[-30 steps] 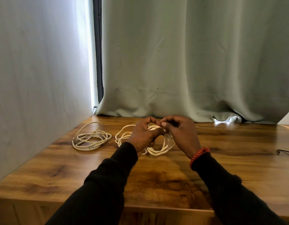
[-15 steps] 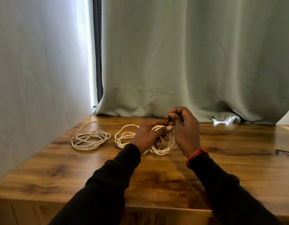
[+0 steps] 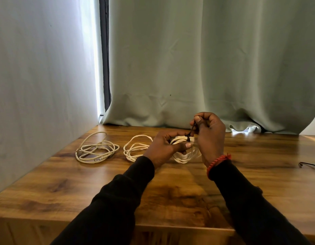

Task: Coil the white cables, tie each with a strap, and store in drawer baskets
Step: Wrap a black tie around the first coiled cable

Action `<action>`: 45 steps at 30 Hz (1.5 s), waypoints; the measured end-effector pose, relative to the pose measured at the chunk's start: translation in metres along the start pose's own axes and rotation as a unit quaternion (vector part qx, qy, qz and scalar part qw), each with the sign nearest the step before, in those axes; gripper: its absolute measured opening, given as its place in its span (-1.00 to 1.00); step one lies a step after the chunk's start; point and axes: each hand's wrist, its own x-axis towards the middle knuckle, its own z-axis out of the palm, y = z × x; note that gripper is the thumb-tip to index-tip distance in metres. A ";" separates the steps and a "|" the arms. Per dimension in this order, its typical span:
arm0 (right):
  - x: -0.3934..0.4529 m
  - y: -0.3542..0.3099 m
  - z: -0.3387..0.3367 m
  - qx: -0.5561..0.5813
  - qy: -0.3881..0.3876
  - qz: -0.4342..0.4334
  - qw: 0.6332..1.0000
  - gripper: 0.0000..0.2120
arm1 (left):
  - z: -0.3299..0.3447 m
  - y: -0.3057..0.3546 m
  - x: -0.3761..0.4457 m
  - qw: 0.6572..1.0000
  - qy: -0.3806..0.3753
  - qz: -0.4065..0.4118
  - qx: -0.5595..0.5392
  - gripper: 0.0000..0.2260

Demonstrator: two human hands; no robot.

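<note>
A wooden table (image 3: 64,188) with strong grain stands against pale green curtains (image 3: 206,68), daylight showing at a gap on the left. The left hand (image 3: 163,149) curls round a coiled white cable (image 3: 184,157) held just above the tabletop, while the right hand (image 3: 209,131) pinches a thin dark strap (image 3: 191,130) (drawn taut, upward from the coil). Two loose white cables (image 3: 96,150) lie to the left. Dark straps (image 3: 310,165) lie at the right edge.

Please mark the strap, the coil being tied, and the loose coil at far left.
strap (image 3: 192,129), head view, taut dark stretch below the right fingers.
held coil (image 3: 181,158), head view, lower loops.
far-left coil (image 3: 93,150), head view, middle strands.
</note>
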 end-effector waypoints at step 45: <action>0.010 -0.006 -0.036 -0.089 -0.282 0.053 0.954 -0.87 | -0.015 -0.006 -0.003 0.997 -0.001 -0.080 -0.004 -0.74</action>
